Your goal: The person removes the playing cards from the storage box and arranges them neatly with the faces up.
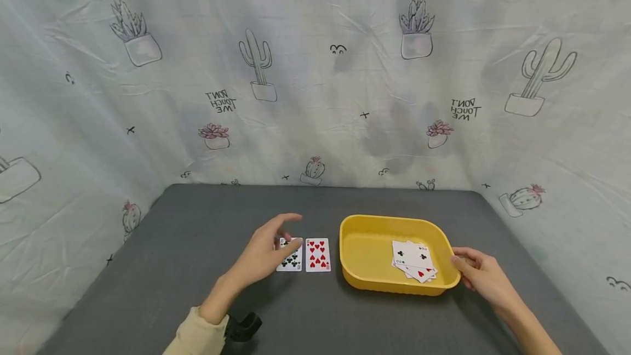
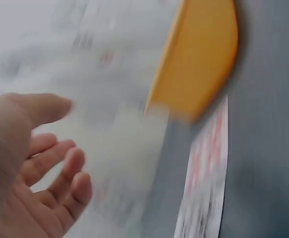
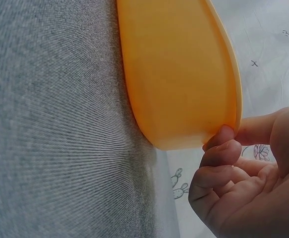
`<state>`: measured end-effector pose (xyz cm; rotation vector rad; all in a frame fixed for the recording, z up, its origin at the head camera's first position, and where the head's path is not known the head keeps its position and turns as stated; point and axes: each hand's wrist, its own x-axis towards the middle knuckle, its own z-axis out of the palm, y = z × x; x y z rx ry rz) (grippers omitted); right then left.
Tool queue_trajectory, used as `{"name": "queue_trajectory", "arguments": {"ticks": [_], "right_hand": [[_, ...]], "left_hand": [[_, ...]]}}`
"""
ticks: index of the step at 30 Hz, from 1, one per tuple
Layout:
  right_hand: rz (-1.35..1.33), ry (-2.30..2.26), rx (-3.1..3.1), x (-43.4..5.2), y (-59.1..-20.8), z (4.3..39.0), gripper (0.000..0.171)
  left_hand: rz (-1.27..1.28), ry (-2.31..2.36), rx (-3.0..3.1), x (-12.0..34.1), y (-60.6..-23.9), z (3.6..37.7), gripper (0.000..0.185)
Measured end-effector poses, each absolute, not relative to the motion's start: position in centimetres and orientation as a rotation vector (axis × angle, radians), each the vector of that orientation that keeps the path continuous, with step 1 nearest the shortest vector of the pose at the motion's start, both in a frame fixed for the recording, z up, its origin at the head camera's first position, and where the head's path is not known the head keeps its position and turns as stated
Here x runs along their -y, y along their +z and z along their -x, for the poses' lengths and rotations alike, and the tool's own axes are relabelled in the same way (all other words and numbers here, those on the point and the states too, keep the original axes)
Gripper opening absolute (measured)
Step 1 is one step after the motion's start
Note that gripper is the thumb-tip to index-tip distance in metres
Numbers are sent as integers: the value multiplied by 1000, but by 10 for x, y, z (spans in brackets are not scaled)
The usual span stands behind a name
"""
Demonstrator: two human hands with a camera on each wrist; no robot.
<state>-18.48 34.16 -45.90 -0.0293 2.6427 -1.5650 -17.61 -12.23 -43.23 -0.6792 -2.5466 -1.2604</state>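
grey table (image 1: 172, 245), cactus-print backdrop cloth (image 1: 315, 70)

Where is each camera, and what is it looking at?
Head: worn high, looking down at the table, two cards, tray; both hands show.
Left wrist: on that wrist, blurred, facing the tray and a card; open left fingers show.
Right wrist: low beside the tray; right fingers pinch its rim.
All three share the yellow tray.

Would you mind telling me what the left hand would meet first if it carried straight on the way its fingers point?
Probably the clubs card: the left hand hovers over its near-left corner, open fingers aimed right. The hearts card lies just beyond it. Height above the card is unclear.
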Motion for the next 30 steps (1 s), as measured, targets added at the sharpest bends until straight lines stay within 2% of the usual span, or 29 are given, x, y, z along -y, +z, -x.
{"name": "queue_trajectory", "arguments": {"ticks": [6, 13, 21, 30], "right_hand": [[27, -1570, -2651, -345, -460, 184, 51], [25, -1575, -2650, -344, -459, 183, 50], [35, -1587, -2649, -341, -457, 182, 49], [24, -1583, -2650, -341, -455, 180, 47]], "left_hand": [[961, -1448, 2468, 30, -427, 196, 37], [982, -1599, 2552, -42, -440, 222, 39], [922, -1721, 2672, -71, -452, 237, 45], [920, -1582, 2878, -84, -459, 245, 47]]}}
